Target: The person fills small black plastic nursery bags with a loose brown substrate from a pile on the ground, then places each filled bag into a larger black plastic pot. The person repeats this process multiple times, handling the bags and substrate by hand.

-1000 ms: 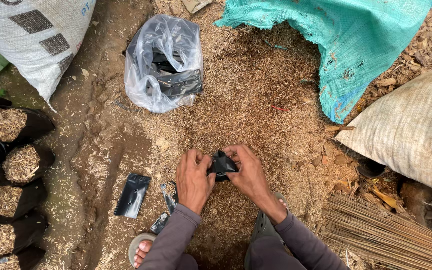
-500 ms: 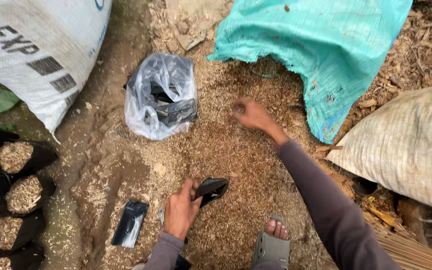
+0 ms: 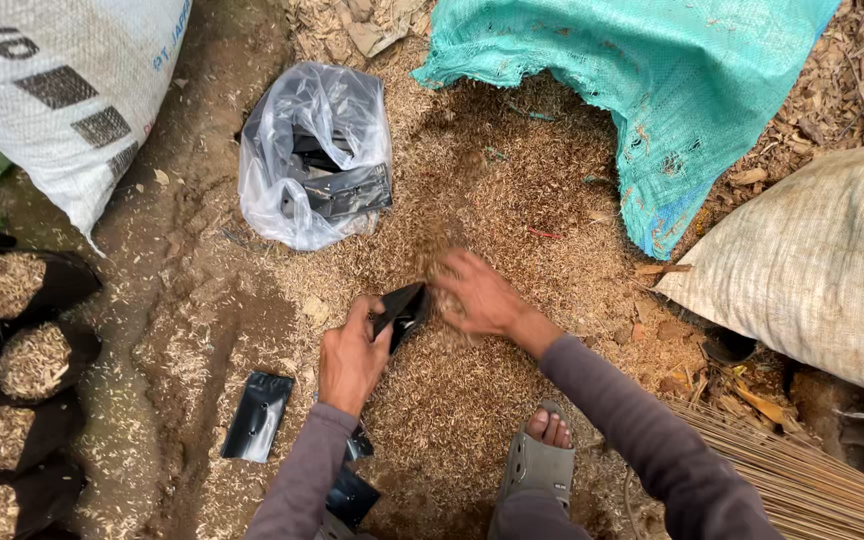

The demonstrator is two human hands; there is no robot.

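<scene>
My left hand (image 3: 350,355) grips a small black plastic bag (image 3: 402,309) by its rim and holds its mouth open just above the ground. My right hand (image 3: 479,295) is right at the bag's mouth, blurred, with loose brown husk falling around it; whether its fingers hold husk I cannot tell. Both hands hover over the pile of rice husk (image 3: 512,190) spread across the ground. Another flat empty black bag (image 3: 257,415) lies on the dirt left of my left arm.
A clear plastic bag (image 3: 317,150) holding more black bags sits behind the hands. A teal woven sack (image 3: 652,80) spills husk at the back. A white sack (image 3: 62,90) and a tan sack (image 3: 812,270) flank the spot. Several filled black bags (image 3: 22,360) line the left edge. My sandalled foot (image 3: 542,455) is below.
My right hand reached out to the husk pile near the teal sack, then came back to the black bag's mouth. My left hand kept hold of the bag throughout.
</scene>
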